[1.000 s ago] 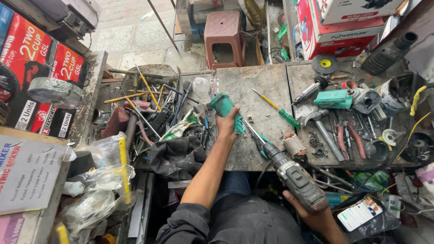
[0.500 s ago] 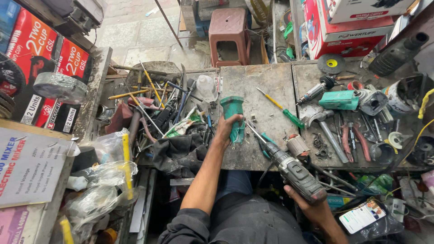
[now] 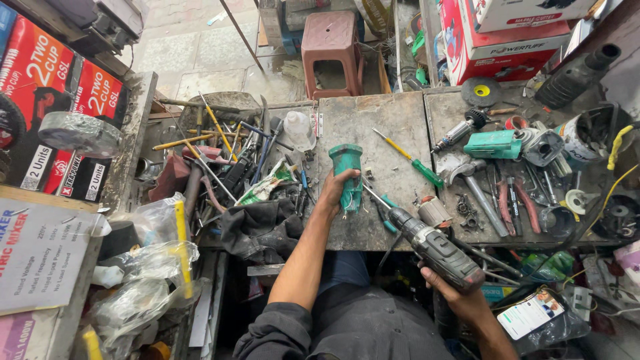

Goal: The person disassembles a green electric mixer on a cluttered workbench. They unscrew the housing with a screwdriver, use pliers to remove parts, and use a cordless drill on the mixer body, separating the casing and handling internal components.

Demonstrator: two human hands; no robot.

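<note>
Cluttered with loose tools, a worn grey workbench (image 3: 393, 220) is filling most of the view. On it, the left hand (image 3: 335, 190) is wrapping its fingers around one green tool housing (image 3: 347, 177), holding it upright near the bench's middle. The right hand (image 3: 460, 300) is gripping one dark power driver (image 3: 433, 248), its bit pointing at the housing's lower end, probably just short of touching. Two screwdrivers are lying nearby: a yellow-and-green screwdriver (image 3: 410, 160) and a yellow one (image 3: 217, 127). A single hammer (image 3: 467, 180) is resting right of them.
</note>
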